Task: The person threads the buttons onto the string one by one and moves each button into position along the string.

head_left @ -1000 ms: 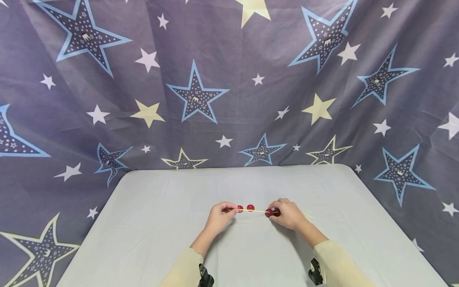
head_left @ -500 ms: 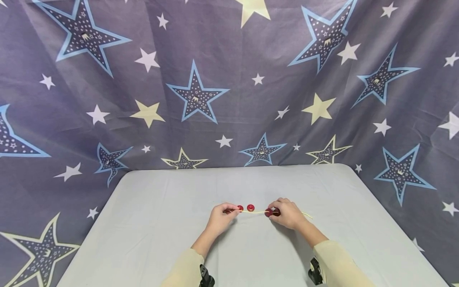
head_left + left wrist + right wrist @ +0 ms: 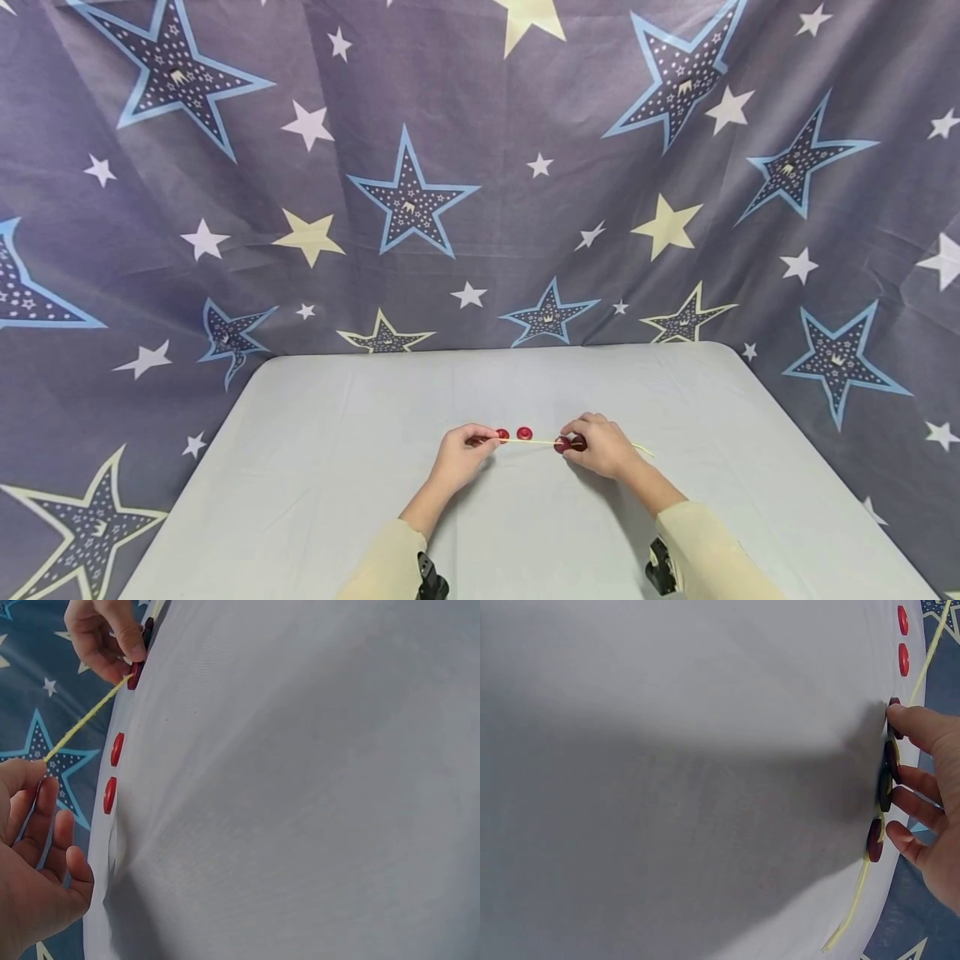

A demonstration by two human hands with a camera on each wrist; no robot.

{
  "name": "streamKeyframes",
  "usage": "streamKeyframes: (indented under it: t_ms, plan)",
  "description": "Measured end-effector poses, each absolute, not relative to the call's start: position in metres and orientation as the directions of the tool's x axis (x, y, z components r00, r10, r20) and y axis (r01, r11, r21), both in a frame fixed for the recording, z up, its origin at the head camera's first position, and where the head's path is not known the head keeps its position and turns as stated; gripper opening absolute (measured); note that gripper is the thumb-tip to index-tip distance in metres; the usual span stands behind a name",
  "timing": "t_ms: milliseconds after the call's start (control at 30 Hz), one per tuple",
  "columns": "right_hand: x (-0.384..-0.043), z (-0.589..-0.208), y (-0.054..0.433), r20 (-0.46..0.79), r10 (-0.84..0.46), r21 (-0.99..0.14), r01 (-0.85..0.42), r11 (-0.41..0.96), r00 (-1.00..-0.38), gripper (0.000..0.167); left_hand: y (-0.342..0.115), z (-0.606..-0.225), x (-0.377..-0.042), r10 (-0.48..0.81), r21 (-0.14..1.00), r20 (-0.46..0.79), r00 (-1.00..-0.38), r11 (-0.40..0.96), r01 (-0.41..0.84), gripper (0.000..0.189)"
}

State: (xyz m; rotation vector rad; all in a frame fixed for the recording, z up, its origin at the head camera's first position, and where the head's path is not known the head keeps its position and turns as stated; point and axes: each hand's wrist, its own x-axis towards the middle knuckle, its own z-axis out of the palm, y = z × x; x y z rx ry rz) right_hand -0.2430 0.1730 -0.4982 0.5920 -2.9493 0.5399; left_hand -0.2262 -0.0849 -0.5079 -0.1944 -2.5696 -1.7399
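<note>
My left hand (image 3: 456, 460) pinches a yellow string (image 3: 528, 442) between thumb and forefinger, its other fingers loosely bent. The string runs nearly straight to my right hand (image 3: 606, 450), which grips a dark red button (image 3: 561, 445) with the string at it. Several dark buttons, one of them the lower button (image 3: 875, 841), line up along the string under the right hand's fingers. Past them the string's loose end (image 3: 840, 930) lies on the cloth. Two bright red buttons, a nearer one (image 3: 110, 796) and another (image 3: 117, 749), lie apart from the string between the hands.
A pale cloth covers the table (image 3: 360, 475). Behind and beside it hangs a dark curtain (image 3: 480, 167) with stars. Black wrist devices, such as the right one (image 3: 660, 568), sit at the cream sleeves.
Between the hands the string sagged half a second ago and is straighter now. My left hand has shifted very slightly; the right hand stays in place on the button.
</note>
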Motion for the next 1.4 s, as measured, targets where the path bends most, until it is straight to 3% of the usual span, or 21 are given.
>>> streamKeyframes:
  t_ms: [667,1400]
  plan:
    - [-0.242,-0.484,0.154,0.215,-0.389,-0.456,-0.444,0.771,-0.896,0.021,-0.084,-0.506,-0.227,0.078,0.926,0.103,-0.992,0.356,0.124,0.009]
    - [-0.243,-0.472,0.132,0.177,-0.447,-0.567,-0.462,0.682,-0.877,0.021,-0.079,-0.501,-0.227,0.101,0.929,0.153,-0.983,0.325,0.178,0.009]
